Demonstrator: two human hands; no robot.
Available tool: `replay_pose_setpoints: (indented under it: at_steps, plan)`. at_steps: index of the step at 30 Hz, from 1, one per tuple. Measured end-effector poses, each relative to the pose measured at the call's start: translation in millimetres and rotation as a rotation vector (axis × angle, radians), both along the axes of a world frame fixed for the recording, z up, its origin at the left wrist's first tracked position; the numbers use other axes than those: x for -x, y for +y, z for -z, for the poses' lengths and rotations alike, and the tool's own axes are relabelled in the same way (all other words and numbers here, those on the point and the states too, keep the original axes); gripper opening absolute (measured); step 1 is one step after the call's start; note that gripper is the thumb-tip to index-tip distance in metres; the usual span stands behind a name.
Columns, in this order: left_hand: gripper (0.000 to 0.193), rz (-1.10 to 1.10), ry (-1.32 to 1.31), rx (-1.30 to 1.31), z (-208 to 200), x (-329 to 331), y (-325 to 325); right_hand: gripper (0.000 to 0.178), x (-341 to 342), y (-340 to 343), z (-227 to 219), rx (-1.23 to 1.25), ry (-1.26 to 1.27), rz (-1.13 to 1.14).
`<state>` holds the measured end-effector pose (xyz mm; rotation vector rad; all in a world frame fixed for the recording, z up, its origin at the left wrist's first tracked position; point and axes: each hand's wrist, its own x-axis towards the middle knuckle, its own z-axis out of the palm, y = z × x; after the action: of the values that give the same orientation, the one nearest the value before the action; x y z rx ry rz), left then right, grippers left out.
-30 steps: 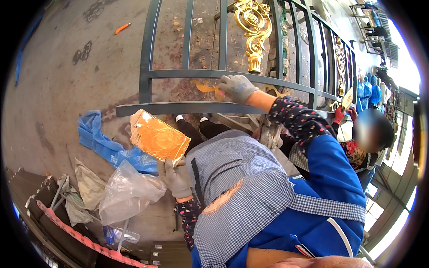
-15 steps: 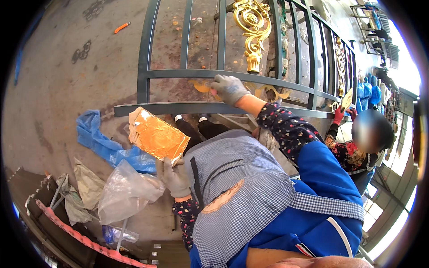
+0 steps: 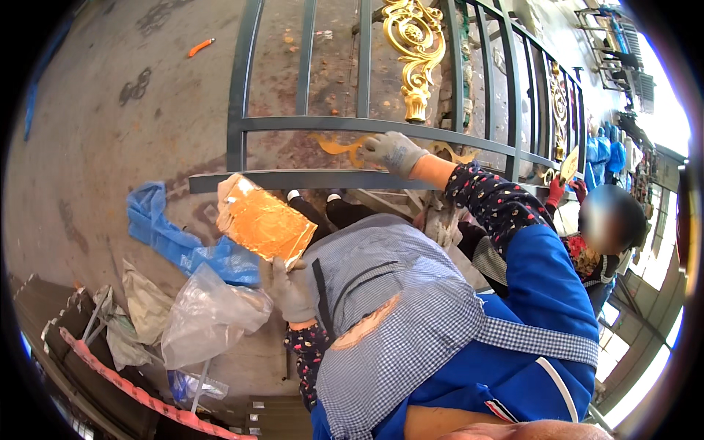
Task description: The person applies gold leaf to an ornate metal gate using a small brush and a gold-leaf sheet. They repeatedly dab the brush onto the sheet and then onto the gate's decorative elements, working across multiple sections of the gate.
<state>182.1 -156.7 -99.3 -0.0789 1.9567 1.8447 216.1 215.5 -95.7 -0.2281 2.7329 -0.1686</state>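
In a grey knitted glove, my left hand (image 3: 290, 290) grips the lower edge of a flat slab (image 3: 268, 224), perhaps cardboard, with a shiny orange-gold face and a ragged pale end. My right hand (image 3: 396, 152), gloved alike, is over the lower gap of a dark grey metal railing (image 3: 315, 123). Its fingers are curled beside a flat gold scroll ornament (image 3: 336, 145) set in that gap; whatever they may hold is hidden. Above the crossbar, a raised gold scroll casting (image 3: 413, 62) is fixed between the upright bars.
At right, a co-worker's red-gloved hand (image 3: 557, 192) is near a gold-coloured flat piece (image 3: 569, 165). Blue sheeting (image 3: 165, 227) and a clear plastic bag (image 3: 213, 319) lie to my left. An orange-handled tool (image 3: 200, 48) rests on the floor beyond.
My right hand has moved right along the lower gap, uncovering more of the gold scroll. The slab in my left hand has shifted slightly right. The co-worker has leaned a little.
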Motion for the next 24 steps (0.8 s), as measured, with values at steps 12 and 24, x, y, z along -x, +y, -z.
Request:
replay_pose_setpoints:
  at_steps: [12, 24]
  plan:
    - [0.031, 0.065, -0.305, -0.273, -16.1, 8.8, 24.4, 0.028, 24.8, -110.2, -101.9, 0.550, 0.295, 0.525]
    - [0.029, 0.156, -0.311, -0.251, -34.1, 7.6, 50.7, 0.010, 6.2, -132.7, -91.1, 0.403, 0.270, 0.416]
